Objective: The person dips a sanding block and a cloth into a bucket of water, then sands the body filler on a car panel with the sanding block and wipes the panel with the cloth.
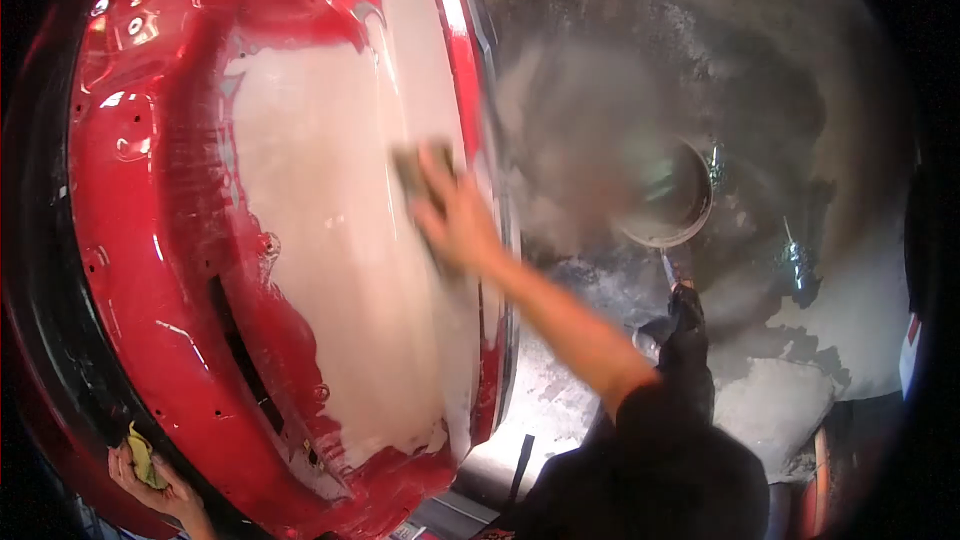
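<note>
A red vehicle panel (120, 170) fills the left half of the head view, with a wide pale, smooth patch (320, 170) over its middle. My right hand (458, 225) presses a dark flat pad (425, 165) onto the patch near its right edge; hand and pad are blurred by motion. At the bottom left, my left hand (160, 490) holds a crumpled yellow-green cloth (145, 455) beside the black outer edge (60, 290) of the panel.
A round bucket (672, 192) stands on the wet, stained floor (780, 60) right of the panel. Near my dark-clothed body, an orange hose-like thing (822, 470) shows at the lower right. The panel has a long slot and small holes.
</note>
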`<state>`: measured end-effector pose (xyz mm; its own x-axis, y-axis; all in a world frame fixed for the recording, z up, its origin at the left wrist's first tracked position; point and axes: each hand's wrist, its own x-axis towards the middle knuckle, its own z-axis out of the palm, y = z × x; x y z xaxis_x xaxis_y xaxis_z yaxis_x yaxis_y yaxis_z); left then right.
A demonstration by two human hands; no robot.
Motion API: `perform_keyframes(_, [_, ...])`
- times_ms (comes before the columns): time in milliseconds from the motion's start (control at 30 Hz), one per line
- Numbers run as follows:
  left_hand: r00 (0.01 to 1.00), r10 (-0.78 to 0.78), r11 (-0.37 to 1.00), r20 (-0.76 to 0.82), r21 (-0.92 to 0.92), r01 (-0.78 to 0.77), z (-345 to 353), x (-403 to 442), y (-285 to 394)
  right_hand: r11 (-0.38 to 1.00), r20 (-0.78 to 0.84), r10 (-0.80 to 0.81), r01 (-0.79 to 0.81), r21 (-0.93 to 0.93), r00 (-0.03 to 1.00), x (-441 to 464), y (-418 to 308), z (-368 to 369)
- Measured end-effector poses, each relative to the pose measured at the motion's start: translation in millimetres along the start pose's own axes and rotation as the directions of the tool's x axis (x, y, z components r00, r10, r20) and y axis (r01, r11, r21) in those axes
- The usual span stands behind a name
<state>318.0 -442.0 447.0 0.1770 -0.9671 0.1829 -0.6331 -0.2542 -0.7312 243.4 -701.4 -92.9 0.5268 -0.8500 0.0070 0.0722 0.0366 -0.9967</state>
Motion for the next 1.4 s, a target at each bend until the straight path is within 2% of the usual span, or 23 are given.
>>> perform_keyframes(67, [1.0,-0.022,1.0,0.008,0.001,0.022,2.2,-0.1,4.6,0.99,0.013,0.143,-0.143,0.001,0.99,112.7,3.7,-9.0])
perform_keyframes(133, [0.997,-0.083,0.996,0.001,-0.03,0.083,1.3,-0.3,5.5,0.999,-0.065,-0.015,0.018,0.04,0.998,184.1,29.0,-10.0])
perform_keyframes(267, [1.0,-0.016,1.0,0.014,-0.005,0.016,-1.8,-0.3,2.3,0.997,0.005,0.054,-0.053,-0.05,0.999,60.9,13.8,-0.1])
perform_keyframes(300, [1.0,-0.019,1.0,0.014,-0.019,0.019,-3.1,-0.7,3.6,0.999,0.03,0.027,-0.026,-0.035,0.999,15.4,0.8,-4.1])
perform_keyframes(400, [0.999,-0.047,0.999,0.003,0.001,0.047,1.1,-1.5,3.5,0.999,0.009,-0.046,0.045,0.007,0.999,-11.8,-6.8,-7.6])
perform_keyframes(433, [0.998,-0.055,0.998,0.01,0.011,0.055,0.1,-3.0,1.8,0.997,-0.021,-0.051,0.05,-0.063,0.998,21.9,9.7,0.8])
perform_keyframes(500, [0.995,-0.093,0.995,0.027,0.044,0.092,-2.5,-4.7,3.7,0.998,-0.107,-0.034,0.038,0.04,0.994,130.5,40.2,17.3])
perform_keyframes(533, [0.996,-0.092,0.995,0.02,0.041,0.091,0.4,-5.8,6.0,0.994,-0.004,0.064,-0.064,0.085,0.998,180.3,27.8,-1.9])
perform_keyframes(567, [0.996,-0.087,0.996,0.016,0.038,0.086,1.5,-4.5,6.2,0.999,-0.023,0.028,-0.028,0.021,0.999,208.0,22.5,-13.5])
perform_keyframes(667, [0.998,-0.054,0.999,0.016,0.004,0.054,-0.5,-1.2,4.5,0.996,0.032,0.078,-0.079,0.033,0.996,163.7,23.6,-9.8])
perform_keyframes(700, [0.999,-0.039,0.999,0.012,-0.003,0.039,0.7,-1.0,4.7,1.0,-0.05,-0.012,0.012,-0.002,0.999,115.5,31.0,4.1])
perform_keyframes(767, [0.999,-0.022,1.0,0.029,-0.006,0.022,-3.3,0.0,4.3,0.999,0.005,-0.039,0.039,0.003,0.999,13.7,8.0,0.0])
perform_keyframes(867, [0.998,-0.047,0.999,0.031,0.009,0.047,-3.4,-4.0,0.2,0.998,0.027,-0.053,0.054,-0.033,0.998,-7.8,0.5,-7.1])
perform_keyframes(933, [0.997,-0.073,0.997,0.009,-0.007,0.073,-3.8,-6.7,-5.3,0.995,-0.049,-0.055,0.051,-0.082,0.997,90.3,37.8,15.0])
perform_keyframes(967, [0.996,-0.09,0.996,-0.008,-0.013,0.09,-2.4,-10.3,-5.3,0.999,0.017,0.036,-0.036,0.001,0.999,150.9,26.5,-1.6])
perform_keyframes(1000, [0.997,-0.082,0.997,-0.005,0.001,0.082,-0.7,-12.6,-4.6,0.999,0.046,0.037,-0.038,0.029,0.998,198.0,15.8,-17.7])
perform_keyframes(1033, [0.998,-0.067,0.998,0.007,0.013,0.067,-2.0,-10.6,-5.4,0.997,-0.04,-0.074,0.074,-0.01,0.996,222.9,24.0,-14.8])
perform_keyframes(1133, [1.0,-0.022,0.999,0.015,0.027,0.021,-2.3,-1.0,-1.4,0.998,-0.004,-0.018,0.018,-0.063,1.0,146.6,20.3,-10.6])
perform_keyframes(1167, [1.0,-0.017,0.999,0.026,0.041,0.016,-2.6,1.2,2.1,0.995,-0.065,-0.07,0.064,-0.082,0.995,86.5,24.4,5.1])
perform_keyframes(1233, [1.0,-0.01,0.999,0.028,0.043,0.009,-2.9,0.9,0.9,0.998,0.076,-0.048,0.05,-0.023,0.996,-34.2,-0.1,-1.8])
perform_keyframes(1300, [1.0,-0.014,1.0,0.024,0.012,0.013,-2.5,0.2,-2.6,0.998,0.041,-0.039,0.037,0.055,0.998,-93.5,-18.1,0.3])
perform_keyframes(1367, [1.0,-0.013,1.0,0.012,0.001,0.013,-3.0,-1.0,-3.0,0.999,0.049,-0.035,0.035,-0.004,0.998,-41.7,-6.4,2.8])
perform_keyframes(1400, [1.0,-0.002,1.0,0.007,0.001,0.002,-4.2,0.3,-4.1,0.999,-0.007,-0.027,0.027,-0.042,1.0,9.3,3.0,6.0])
